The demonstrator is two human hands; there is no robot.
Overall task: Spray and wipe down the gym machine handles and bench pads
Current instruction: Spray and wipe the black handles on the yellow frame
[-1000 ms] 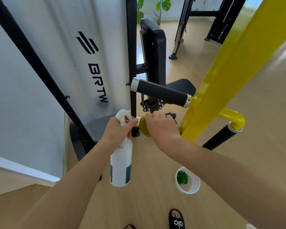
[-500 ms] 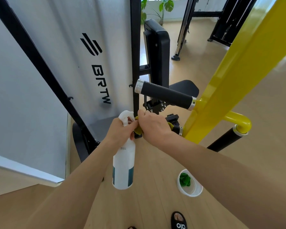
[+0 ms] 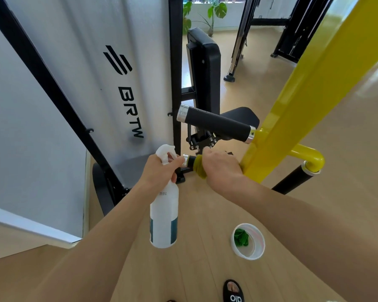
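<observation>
My left hand (image 3: pixel 162 171) grips the neck of a white spray bottle (image 3: pixel 164 216), which hangs upright with its trigger head at the top. My right hand (image 3: pixel 222 171) is wrapped around a yellow-green cloth (image 3: pixel 198 168) on the lower black handle (image 3: pixel 189 160) of the yellow machine arm (image 3: pixel 297 88); only the handle's silver end cap and a short black stretch show. An upper black handle (image 3: pixel 216 125) with droplets on it juts out above. A black back pad (image 3: pixel 205 68) and seat pad (image 3: pixel 242 117) stand behind.
A white bowl (image 3: pixel 248 253) holding a green cloth sits on the wooden floor near my right forearm. A grey machine shroud (image 3: pixel 85 73) with black frame bars fills the left. A third black handle (image 3: pixel 292 177) hangs at right. My sandalled foot (image 3: pixel 232 290) is below.
My right hand slid the cloth toward the handle's end cap, then back along the grip, uncovering the cap again. The left hand and bottle stayed close beside it.
</observation>
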